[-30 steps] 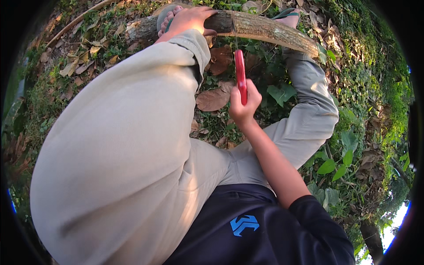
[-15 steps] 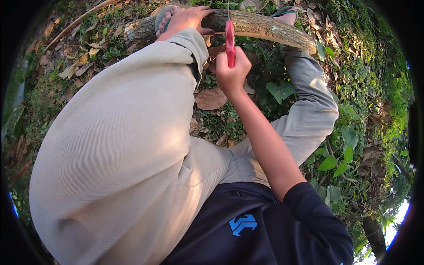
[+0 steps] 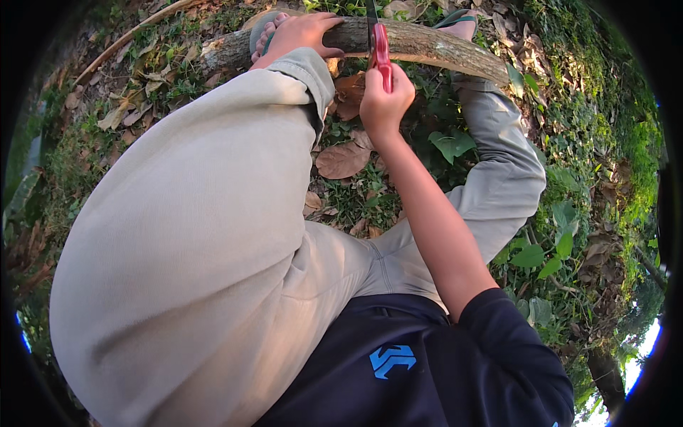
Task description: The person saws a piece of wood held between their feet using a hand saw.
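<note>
A bark-covered log (image 3: 434, 47) lies across the ground in front of me. My left hand (image 3: 302, 35) is clamped over its left part, fingers along the far side and thumb on the near side. In my right hand (image 3: 388, 103) is the red handle of a hand saw (image 3: 381, 46), my fingers wrapped round it. The saw's dark, narrow blade points away from me across the middle of the log, to the right of my left hand. Whether its teeth sit in a cut cannot be made out.
My sandalled left foot (image 3: 266, 34) is beside my left hand, against the log. The other foot (image 3: 464, 28) is beyond the log at the right. Dry leaves (image 3: 343, 160), low green plants (image 3: 452, 146) and a thin curved stick (image 3: 131, 32) cover the ground around.
My right hand and the saw have shifted slightly away from me and to the right. The handle now tilts, showing more of its side. My left hand and the log stay in place.
</note>
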A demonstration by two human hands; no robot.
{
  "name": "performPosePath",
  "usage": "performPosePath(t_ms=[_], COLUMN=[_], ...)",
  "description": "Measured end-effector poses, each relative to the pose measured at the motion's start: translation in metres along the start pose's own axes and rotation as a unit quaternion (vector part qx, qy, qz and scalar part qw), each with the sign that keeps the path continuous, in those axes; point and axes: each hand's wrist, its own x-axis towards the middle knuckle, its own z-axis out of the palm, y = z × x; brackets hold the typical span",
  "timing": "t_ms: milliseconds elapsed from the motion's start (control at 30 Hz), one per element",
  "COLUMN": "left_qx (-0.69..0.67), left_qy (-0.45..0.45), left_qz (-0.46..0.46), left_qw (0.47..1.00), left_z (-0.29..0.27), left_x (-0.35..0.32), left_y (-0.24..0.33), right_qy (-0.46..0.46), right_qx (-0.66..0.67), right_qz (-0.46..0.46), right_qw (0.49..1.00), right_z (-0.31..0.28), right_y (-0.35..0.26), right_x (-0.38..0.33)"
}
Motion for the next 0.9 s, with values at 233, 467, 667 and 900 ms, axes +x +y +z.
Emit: performPosePath(t_ms=[233, 467, 667, 900], left_qx=[0.019, -0.002, 0.014, -0.005], left_qy=[-0.040, -0.005, -0.005, 0.001], left_qz=[-0.046, 0.001, -0.003, 0.005], left_qw=[0.998, 1.000, 1.000, 1.000], left_z=[-0.007, 0.007, 0.002, 0.000], left_x=[-0.012, 0.002, -0.003, -0.003], left_y=[-0.001, -0.007, -0.016, -0.001], right_qy=[-0.083, -0.014, -0.114, 0.012], right_qx=[-0.031, -0.012, -0.061, -0.015], right_qz=[0.013, 0.030, 0.014, 0.063], right_qw=[0.996, 0.999, 0.991, 0.998], right_z=[-0.059, 0.004, -0.077, 0.009], right_y=[-0.014, -0.014, -0.022, -0.025], right_x=[-0.103, -0.022, -0.118, 0.000])
